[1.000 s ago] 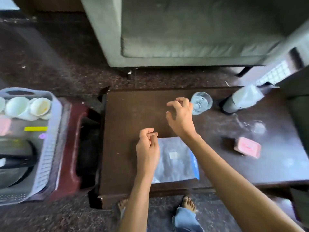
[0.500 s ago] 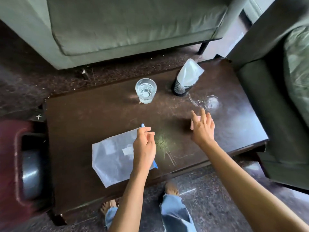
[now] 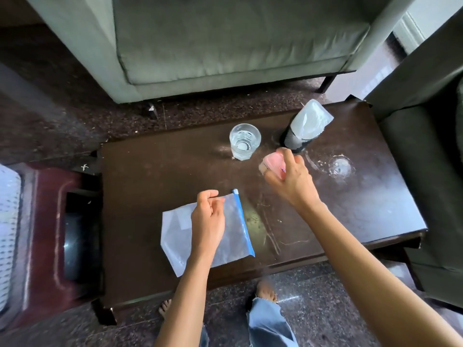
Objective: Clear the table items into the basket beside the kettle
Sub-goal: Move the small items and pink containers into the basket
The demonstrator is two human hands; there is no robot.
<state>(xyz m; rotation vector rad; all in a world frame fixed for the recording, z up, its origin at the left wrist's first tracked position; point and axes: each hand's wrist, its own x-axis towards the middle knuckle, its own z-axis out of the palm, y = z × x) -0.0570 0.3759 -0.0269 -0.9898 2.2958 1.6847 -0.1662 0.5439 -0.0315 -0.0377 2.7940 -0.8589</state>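
My right hand (image 3: 290, 181) grips a small pink box (image 3: 273, 162), lifted just above the dark wooden table (image 3: 155, 176), close to the black bottle. Over a clear zip bag (image 3: 233, 234) with a blue strip hovers my left hand (image 3: 208, 219). Its fingers are loosely curled near the bag's far edge, and I see nothing held in them. The bag lies flat near the table's front edge. A glass of water (image 3: 245, 141) stands at the back of the table. Only a pale, perforated sliver of the basket (image 3: 8, 221) shows at the far left.
A black bottle with a clear plastic cover (image 3: 307, 126) leans behind my right hand, and a clear round mark (image 3: 338, 167) lies to its right. A dark red stool (image 3: 47, 236) stands left of the table. Grey sofas border the back and right.
My right hand went from the glass to the pink box, closed on it and raised it off the table. My view swung right, away from the basket. The left hand stayed over the bag.
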